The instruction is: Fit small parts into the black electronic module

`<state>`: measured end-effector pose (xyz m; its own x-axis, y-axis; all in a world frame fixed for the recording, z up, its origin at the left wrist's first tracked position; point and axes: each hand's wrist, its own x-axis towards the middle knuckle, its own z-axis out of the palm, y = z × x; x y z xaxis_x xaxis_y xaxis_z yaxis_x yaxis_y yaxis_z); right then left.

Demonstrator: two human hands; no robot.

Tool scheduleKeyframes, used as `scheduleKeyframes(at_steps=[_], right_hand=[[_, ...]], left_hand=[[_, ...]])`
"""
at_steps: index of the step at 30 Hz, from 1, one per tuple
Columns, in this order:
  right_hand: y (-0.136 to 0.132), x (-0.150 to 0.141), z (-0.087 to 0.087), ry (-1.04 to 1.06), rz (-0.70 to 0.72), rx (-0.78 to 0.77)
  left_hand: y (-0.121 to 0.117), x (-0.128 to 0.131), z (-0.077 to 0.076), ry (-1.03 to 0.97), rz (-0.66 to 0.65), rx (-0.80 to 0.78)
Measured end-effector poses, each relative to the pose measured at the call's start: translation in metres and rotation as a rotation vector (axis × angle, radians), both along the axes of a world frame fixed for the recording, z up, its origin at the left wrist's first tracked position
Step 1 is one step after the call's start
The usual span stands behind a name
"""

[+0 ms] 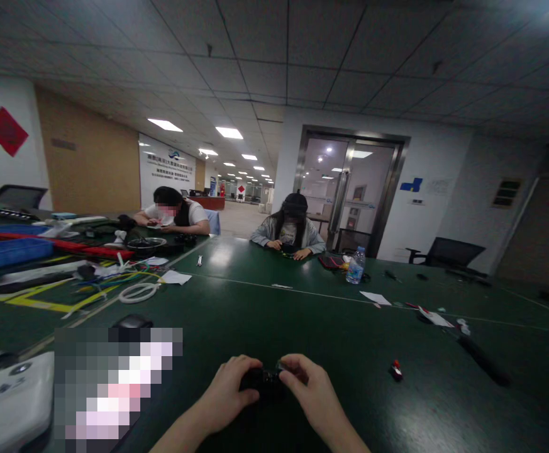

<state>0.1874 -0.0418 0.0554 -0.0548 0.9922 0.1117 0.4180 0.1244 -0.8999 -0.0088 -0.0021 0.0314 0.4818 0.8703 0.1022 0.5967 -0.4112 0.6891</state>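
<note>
Low in the head view, my left hand (229, 390) and my right hand (309, 387) meet over the dark green table (302, 327). Both pinch a small black part (262, 379) between them, fingers curled around its ends. The part is too small and dark to name. A little red and black piece (396, 369) lies on the table to the right of my right hand, apart from it.
A white device (12, 402) sits at the near left, a white cable coil (138, 292) further back. A water bottle (355, 265) and papers (375, 297) lie mid-table. Two people sit at the far side. Blue trays (10, 251) and tools crowd the left.
</note>
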Motion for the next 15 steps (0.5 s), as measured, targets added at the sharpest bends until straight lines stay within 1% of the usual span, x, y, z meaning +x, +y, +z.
scheduleKeyframes(at_steps=[3,5,9,15], right_hand=[[-0.003,-0.005,-0.001,-0.178,0.045,0.023],[-0.005,-0.008,-0.002,-0.243,0.068,0.049],[-0.006,-0.011,-0.002,-0.294,0.098,0.043],[-0.003,-0.013,-0.004,-0.316,0.093,0.029]], left_hand=[[-0.001,0.001,0.001,0.006,0.001,0.004],[-0.001,0.001,0.001,0.006,0.002,0.007],[-0.001,0.001,0.0,-0.001,0.004,0.012],[0.0,0.001,-0.001,-0.013,0.001,0.004]])
